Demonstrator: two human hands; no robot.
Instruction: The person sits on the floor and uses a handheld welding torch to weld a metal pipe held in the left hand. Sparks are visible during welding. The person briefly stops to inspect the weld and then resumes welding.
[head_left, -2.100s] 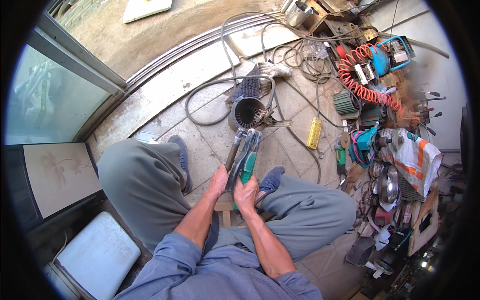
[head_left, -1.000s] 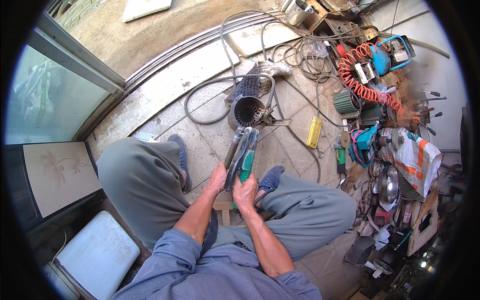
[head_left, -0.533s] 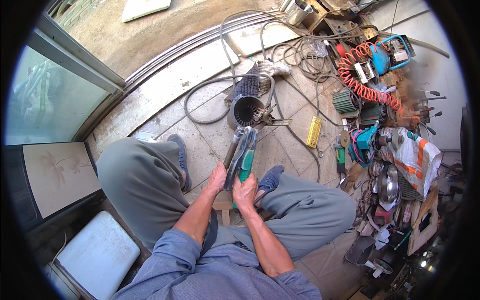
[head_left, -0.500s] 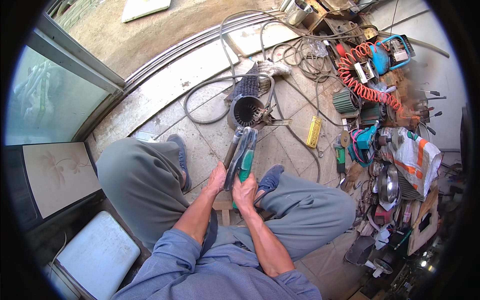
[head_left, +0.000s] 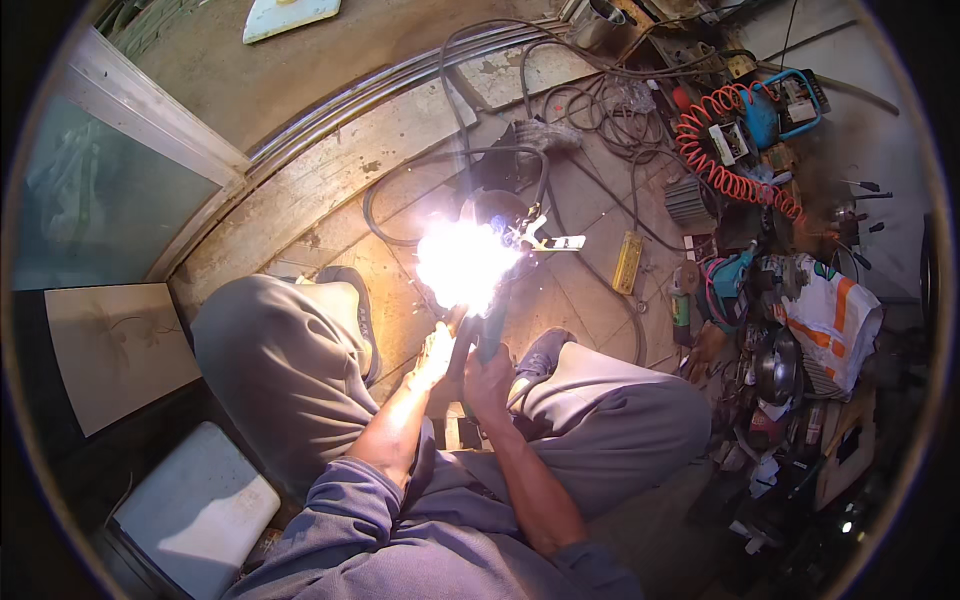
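Note:
A blinding white arc [head_left: 467, 265] with flying sparks burns at the near side of a dark hollow metal cylinder [head_left: 497, 205] on the floor, hiding the tool tips. My right hand [head_left: 488, 385] is wrapped round a green-and-black welding electrode holder [head_left: 491, 338], pointed at the glare. Beside it, my left hand [head_left: 435, 356] is closed on a brownish metal rod [head_left: 457, 318] whose far end is lost in the light. A metal clamp [head_left: 562, 243] grips the cylinder's right rim, with a cable looping from it.
A yellow box [head_left: 627, 263] lies right of the cylinder. Farther right are an angle grinder [head_left: 683, 295], a teal power tool [head_left: 730, 285], a coiled red hose [head_left: 730, 180] and a white sack [head_left: 825, 320]. Cables [head_left: 600, 115] sprawl behind. A glass door [head_left: 110, 190] stands at left.
A bright arc with sparks has appeared at the cylinder's near side, and the surroundings look darker. My left shoe has shifted slightly; both hands keep their grips in nearly the same place.

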